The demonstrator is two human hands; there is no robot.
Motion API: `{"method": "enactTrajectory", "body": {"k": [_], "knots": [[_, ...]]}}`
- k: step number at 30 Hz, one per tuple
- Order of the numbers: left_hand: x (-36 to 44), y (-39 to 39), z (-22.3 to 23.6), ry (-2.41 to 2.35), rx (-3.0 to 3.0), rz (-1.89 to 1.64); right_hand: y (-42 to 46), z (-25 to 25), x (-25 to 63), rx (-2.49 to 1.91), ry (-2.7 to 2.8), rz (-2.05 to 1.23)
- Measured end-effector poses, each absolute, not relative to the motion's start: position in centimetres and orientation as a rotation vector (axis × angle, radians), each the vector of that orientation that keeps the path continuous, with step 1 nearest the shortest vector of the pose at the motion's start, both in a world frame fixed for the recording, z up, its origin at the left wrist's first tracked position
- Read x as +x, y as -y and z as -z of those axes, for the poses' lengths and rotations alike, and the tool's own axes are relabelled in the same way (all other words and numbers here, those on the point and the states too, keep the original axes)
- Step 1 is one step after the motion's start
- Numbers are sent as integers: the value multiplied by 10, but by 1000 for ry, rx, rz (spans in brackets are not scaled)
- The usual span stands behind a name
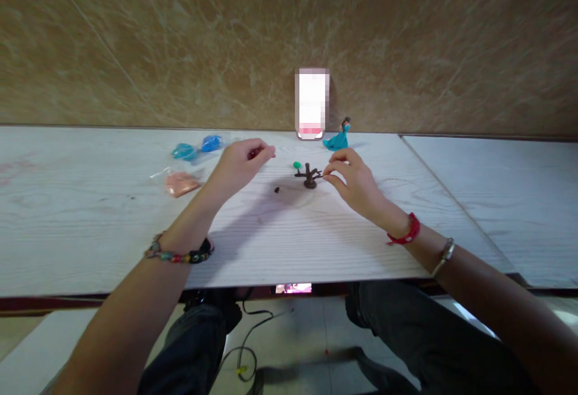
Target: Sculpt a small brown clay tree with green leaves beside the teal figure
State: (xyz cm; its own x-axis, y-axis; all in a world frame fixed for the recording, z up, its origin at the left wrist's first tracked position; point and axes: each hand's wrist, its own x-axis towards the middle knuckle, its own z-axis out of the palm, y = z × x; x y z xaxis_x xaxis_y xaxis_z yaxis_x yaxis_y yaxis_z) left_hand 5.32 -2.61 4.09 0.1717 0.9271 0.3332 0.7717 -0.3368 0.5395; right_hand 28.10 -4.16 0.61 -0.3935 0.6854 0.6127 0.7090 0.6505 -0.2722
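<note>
A small brown modelling-clay tree (309, 177) stands upright on the white table, with a green blob (297, 165) at the tip of its left branch. My right hand (354, 181) pinches the end of a right-hand branch between thumb and fingertips. Left of the tree, my left hand (246, 163) hovers above the table with its fingers curled closed. Something dark red shows inside the curled fingers, too small to name. A tiny dark crumb (277, 189) lies on the table between my left hand and the tree.
A phone (311, 103) leans against the marbled wall. Beside it stands a clay figure in a teal dress (338, 139). Bags of light blue (185, 152), blue (211, 143) and peach clay (180, 183) lie at the left. The table's front edge runs above my legs.
</note>
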Motion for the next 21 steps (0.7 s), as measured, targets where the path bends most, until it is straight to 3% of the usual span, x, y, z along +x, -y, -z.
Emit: {"method": "enactTrajectory", "body": {"k": [5, 21], "knots": [[68, 35, -33, -1287, 2241, -816, 43, -5, 256, -1099, 2165, 191], [76, 36, -25, -1319, 2276, -876, 39, -6, 242, -1089, 2140, 223]]}}
